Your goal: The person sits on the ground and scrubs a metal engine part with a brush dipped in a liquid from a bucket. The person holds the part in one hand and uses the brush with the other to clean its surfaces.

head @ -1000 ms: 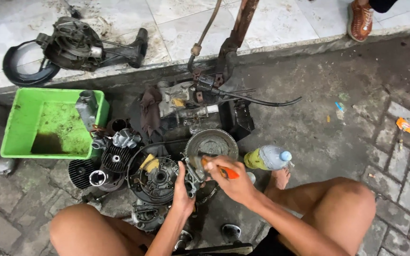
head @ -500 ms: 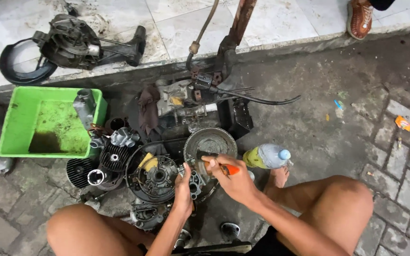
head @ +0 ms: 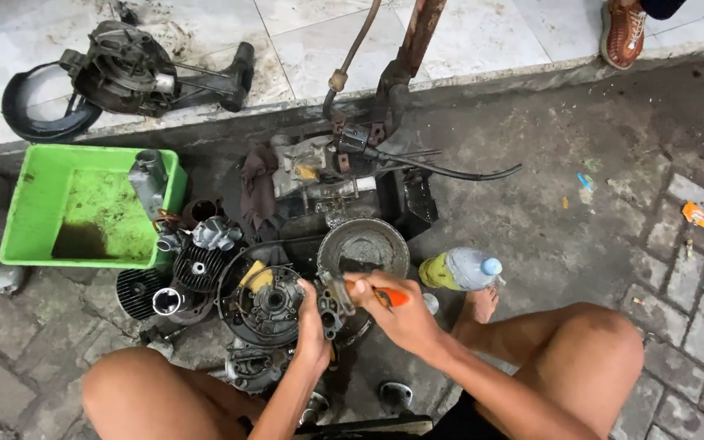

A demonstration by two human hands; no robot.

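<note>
Parts crowd left hand (head: 313, 324) gripping carburetor (head: 332, 300); right hand (head: 397, 314) grips orange-handled screwdriver (head: 391, 298).

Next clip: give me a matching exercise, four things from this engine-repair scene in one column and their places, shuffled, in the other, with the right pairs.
Things:
1. green tub
2. plastic bottle
3. screwdriver with orange handle
4. brown shoe

Places:
A. in the right hand
B. top right, on the pale tiles
C. lying on the ground by the bare foot
D. left, below the tiled step

Pairs: 1-D, 2-C, 3-A, 4-B
</note>
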